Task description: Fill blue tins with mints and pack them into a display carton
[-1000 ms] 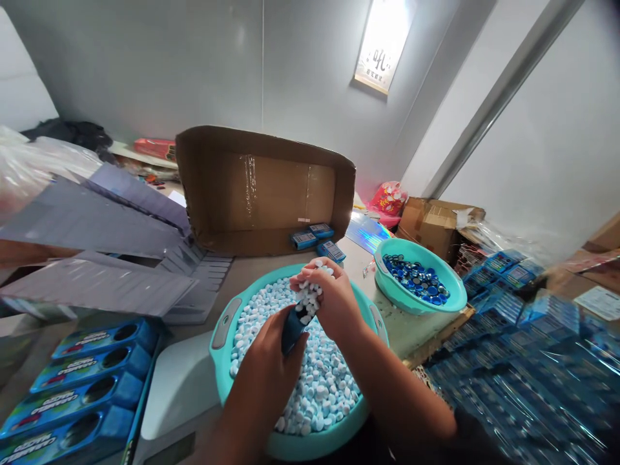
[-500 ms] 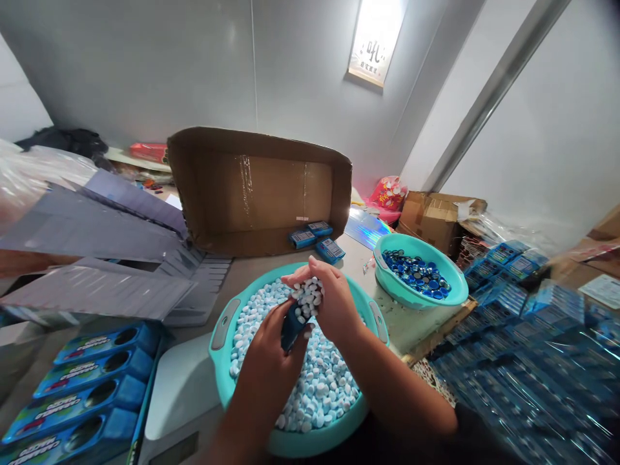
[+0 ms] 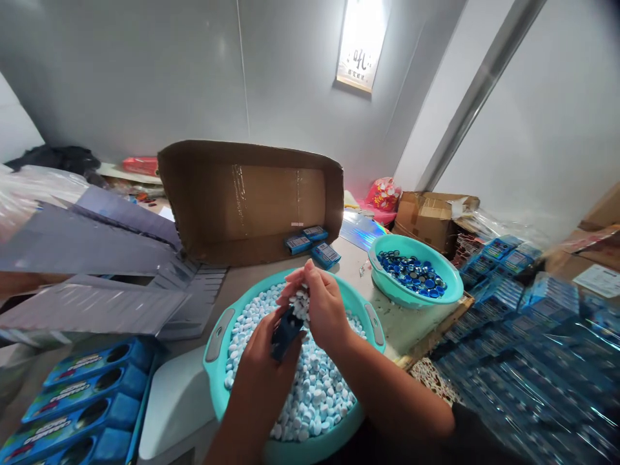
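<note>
The left hand (image 3: 264, 365) is gripping a small dark blue plastic case (image 3: 285, 328) (fingers wrapped round its body), its mouth tilted toward the right hand (image 3: 323, 311). The right hand is cupping a heap of small white and pale blue round tablets (image 3: 300, 302) against the case's top. The step in hand looks like filling, with tablets being fed from palm into case. The next move calls for keeping the mouth under the cupped fingers and the wrist steady.

Both forearms are reaching forward, the hands meeting above a round turquoise plastic basin (image 3: 212, 368) heaped with the same tablets. Beyond it, a smaller turquoise bowl (image 3: 385, 290) of dark blue caps (image 3: 411, 276) is sitting to the right, and an open brown cardboard box (image 3: 252, 194) is lying behind.
</note>
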A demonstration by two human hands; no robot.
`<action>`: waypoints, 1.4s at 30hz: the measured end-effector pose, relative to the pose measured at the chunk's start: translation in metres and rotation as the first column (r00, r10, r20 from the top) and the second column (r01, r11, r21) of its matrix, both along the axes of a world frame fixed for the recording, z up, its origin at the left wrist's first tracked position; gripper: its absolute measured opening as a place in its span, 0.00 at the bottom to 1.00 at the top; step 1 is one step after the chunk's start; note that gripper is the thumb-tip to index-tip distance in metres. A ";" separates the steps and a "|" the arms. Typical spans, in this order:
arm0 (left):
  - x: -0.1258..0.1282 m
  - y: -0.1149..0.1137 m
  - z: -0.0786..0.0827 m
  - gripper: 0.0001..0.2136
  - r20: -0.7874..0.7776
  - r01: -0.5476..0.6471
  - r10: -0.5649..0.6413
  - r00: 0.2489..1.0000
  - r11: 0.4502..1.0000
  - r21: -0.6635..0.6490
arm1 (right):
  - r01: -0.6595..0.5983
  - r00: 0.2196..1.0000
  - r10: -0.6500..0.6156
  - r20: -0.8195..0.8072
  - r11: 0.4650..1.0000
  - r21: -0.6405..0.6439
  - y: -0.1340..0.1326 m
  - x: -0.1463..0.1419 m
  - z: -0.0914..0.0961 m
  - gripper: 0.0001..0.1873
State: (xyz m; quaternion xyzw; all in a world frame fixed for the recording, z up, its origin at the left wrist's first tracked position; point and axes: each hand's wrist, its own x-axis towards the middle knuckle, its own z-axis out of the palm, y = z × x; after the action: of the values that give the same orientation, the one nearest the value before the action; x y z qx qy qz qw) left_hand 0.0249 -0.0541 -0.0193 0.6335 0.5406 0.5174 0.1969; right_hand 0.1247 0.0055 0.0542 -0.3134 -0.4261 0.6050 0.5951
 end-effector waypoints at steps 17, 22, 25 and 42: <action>0.004 0.003 -0.001 0.27 0.225 -0.078 0.119 0.967 0.980 -0.182 | -0.168 0.985 0.171 0.022 0.980 -0.104 0.024 -0.009 0.006 0.29; -0.005 0.020 -0.020 0.25 0.247 -0.036 0.065 0.967 0.992 -0.119 | -0.192 0.981 0.194 0.007 0.976 -0.102 0.017 -0.008 0.008 0.29; -0.005 0.019 -0.019 0.25 0.215 -0.021 0.052 0.975 0.990 -0.141 | -0.171 0.985 0.171 -0.018 0.985 -0.036 0.015 -0.007 0.004 0.30; 0.007 -0.005 0.016 0.24 0.343 -0.014 0.097 0.934 0.972 -0.235 | -0.191 0.973 0.193 -0.129 0.981 0.026 0.010 -0.002 -0.001 0.29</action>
State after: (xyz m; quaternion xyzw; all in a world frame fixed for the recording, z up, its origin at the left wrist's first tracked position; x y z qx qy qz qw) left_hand 0.0321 -0.0595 -0.0032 0.4882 0.5703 0.5621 0.3471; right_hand 0.1231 0.0157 0.0530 -0.2264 -0.4186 0.6759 0.5627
